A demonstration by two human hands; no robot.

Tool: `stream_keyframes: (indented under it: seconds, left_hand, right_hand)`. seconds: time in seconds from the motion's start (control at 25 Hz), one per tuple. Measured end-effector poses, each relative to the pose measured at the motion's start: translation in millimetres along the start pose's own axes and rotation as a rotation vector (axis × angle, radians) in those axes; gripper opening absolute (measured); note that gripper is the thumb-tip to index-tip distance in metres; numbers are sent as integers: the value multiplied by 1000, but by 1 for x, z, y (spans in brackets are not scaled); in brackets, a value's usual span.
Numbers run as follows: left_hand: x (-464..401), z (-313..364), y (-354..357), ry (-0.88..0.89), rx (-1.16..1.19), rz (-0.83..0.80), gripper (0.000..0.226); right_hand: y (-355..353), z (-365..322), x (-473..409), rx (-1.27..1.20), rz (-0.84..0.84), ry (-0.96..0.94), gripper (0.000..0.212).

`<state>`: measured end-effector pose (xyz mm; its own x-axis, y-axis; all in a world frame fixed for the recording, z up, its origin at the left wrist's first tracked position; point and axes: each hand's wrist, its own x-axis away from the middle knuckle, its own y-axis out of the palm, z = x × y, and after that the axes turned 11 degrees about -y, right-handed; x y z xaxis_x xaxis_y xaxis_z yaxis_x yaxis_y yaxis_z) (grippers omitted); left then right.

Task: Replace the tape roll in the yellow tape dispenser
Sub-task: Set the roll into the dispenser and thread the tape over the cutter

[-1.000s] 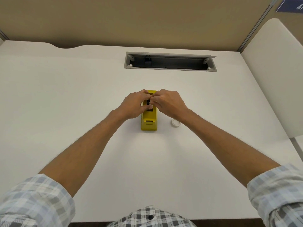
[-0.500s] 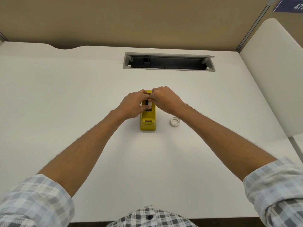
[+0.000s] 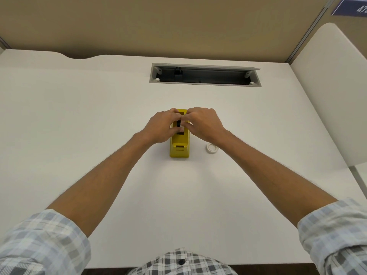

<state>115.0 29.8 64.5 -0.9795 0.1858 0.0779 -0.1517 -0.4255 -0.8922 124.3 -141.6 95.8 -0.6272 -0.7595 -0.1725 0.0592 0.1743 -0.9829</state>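
Observation:
The yellow tape dispenser stands in the middle of the white desk, its cutter end toward me. My left hand and my right hand meet over its open well, fingertips pinched on a small black spindle between them. Whether a roll sits on the spindle is hidden by my fingers. A small white tape roll lies flat on the desk just right of the dispenser, beside my right wrist.
A grey cable tray slot is cut into the desk behind the dispenser. A white side panel rises along the right edge, and a tan partition wall closes the back.
Both hands stay over the dispenser's well, with the fingers shifting slightly on the black spindle. The white roll shows more fully beside my right wrist.

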Motion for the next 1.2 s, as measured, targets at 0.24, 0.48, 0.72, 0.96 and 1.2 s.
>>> stream_keyframes:
  seconds: [0.24,0.48,0.72,0.96,1.2]
  left_hand:
    - [1,1,-2,8,-15,6,33]
    - [1,1,-3,14,-22,2,29]
    - [1,2,-3,1,-25,-7,35]
    - [2,2,-1,-12,-11,-11,34]
    - [2,3,-2,-13,-16,-7,34]
  right_hand:
    - [5,-3,1,2,65,16,20]
    - [12,-2,-4,104,-3,50,11]
    - [18,-4,-1,59,12,97,15]
    - [22,-7,7,56,111,110,19]
    - [27,-4,4,105,60,98,11]
